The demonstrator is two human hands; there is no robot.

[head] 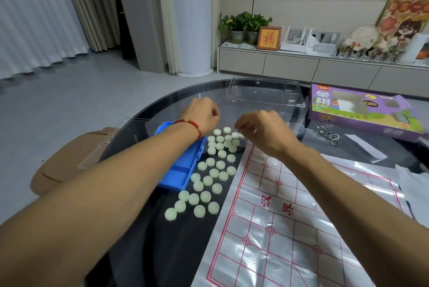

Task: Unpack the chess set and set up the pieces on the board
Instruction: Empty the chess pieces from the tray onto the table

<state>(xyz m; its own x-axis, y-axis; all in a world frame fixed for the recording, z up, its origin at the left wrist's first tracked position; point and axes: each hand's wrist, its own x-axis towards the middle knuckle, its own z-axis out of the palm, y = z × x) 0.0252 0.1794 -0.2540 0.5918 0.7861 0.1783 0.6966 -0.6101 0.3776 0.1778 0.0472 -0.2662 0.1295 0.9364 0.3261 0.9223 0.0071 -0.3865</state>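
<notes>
Pale green round pieces (210, 171) lie scattered on the dark glass counter (148, 228), between a blue tray (183, 168) and the red-lined plastic board (285, 228). Left hand (204, 116) and right hand (262, 128) hover above the far pieces, fingers curled together; what each grip holds cannot be told.

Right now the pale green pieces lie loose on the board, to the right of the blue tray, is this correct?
Not quite. In the head view the pale green pieces lie loose on the dark glass table, not on the board, between it and the blue tray.
</notes>
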